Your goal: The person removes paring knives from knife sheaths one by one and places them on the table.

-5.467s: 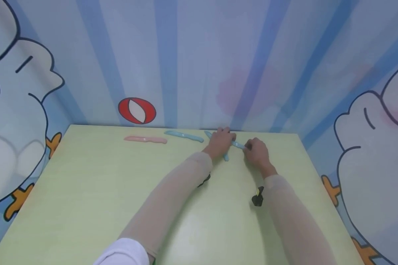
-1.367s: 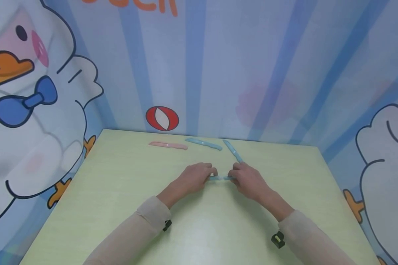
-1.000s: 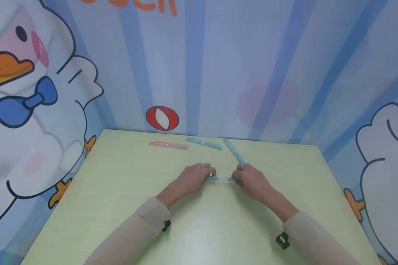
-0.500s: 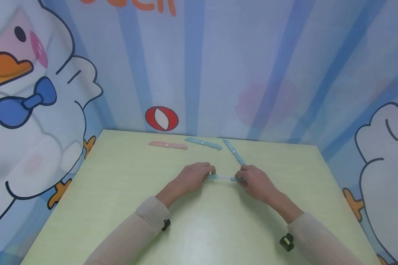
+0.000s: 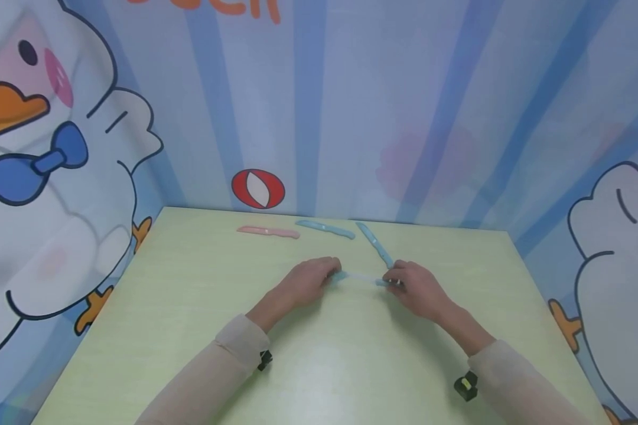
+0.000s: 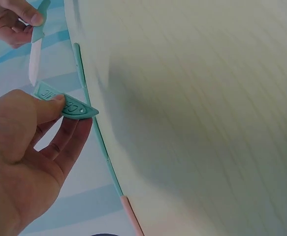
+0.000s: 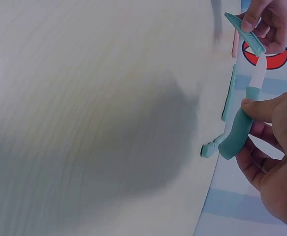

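My left hand [image 5: 304, 284] pinches a teal blade cover [image 6: 70, 107] with raised lettering between thumb and fingers. My right hand [image 5: 419, 290] grips a paring knife [image 7: 238, 129] by its curved teal handle. Its white blade points left at the cover and lies bare; in the left wrist view a small gap parts tip and cover, while they overlap in the right wrist view. Both hands are held over the table, the cover tilted. Just beyond the right fingers lies another blue knife [image 5: 373, 241], slanting away toward the back edge.
A second blue knife [image 5: 325, 229] and a pink knife [image 5: 268, 232] lie along the back edge of the pale yellow table [image 5: 202, 330]. Behind it stands a striped blue wall [image 5: 345, 118] with cartoon ducks at the sides.
Both hands came from the back edge toward me with one blue knife. The right hand then drew rightward, baring the white blade from the cover; the left hand has since risen and tilted slightly.
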`<action>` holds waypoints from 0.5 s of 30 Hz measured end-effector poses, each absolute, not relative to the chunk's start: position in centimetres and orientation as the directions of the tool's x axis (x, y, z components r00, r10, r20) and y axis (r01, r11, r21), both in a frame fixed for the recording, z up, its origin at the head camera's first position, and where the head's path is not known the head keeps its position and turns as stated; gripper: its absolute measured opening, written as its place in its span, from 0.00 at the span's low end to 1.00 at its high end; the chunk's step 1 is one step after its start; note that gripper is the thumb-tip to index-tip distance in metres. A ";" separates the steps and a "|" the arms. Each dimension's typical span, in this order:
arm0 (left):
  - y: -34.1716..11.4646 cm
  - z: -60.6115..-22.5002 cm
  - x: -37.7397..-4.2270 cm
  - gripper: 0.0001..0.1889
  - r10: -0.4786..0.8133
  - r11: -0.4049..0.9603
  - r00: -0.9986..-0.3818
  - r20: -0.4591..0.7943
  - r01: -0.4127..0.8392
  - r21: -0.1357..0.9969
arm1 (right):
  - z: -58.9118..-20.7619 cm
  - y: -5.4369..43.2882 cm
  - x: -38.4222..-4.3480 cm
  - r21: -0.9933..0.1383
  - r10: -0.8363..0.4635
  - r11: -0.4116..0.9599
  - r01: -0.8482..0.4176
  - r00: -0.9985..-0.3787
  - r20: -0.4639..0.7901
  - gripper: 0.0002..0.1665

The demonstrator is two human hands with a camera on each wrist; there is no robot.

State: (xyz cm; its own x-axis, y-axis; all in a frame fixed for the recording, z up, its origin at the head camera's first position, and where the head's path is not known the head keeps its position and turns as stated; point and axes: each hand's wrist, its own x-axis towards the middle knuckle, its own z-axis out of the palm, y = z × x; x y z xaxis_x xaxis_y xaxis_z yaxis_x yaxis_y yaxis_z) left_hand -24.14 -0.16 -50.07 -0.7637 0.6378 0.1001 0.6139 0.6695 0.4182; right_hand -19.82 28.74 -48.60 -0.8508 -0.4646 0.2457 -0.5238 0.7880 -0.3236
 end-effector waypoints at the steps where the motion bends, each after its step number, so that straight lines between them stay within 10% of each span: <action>1: -0.2 -50.1 -24.2 0.09 0.636 0.666 -0.765 0.099 0.610 0.430 | -48.6 28.8 -19.8 -0.343 -0.457 0.784 -0.517 -0.855 0.245 0.07; 15: 0.7 -51.0 -23.9 0.07 0.575 0.533 -0.812 0.097 0.462 0.709 | -48.5 28.7 -19.4 -0.508 -0.404 0.708 -0.491 -0.871 0.278 0.07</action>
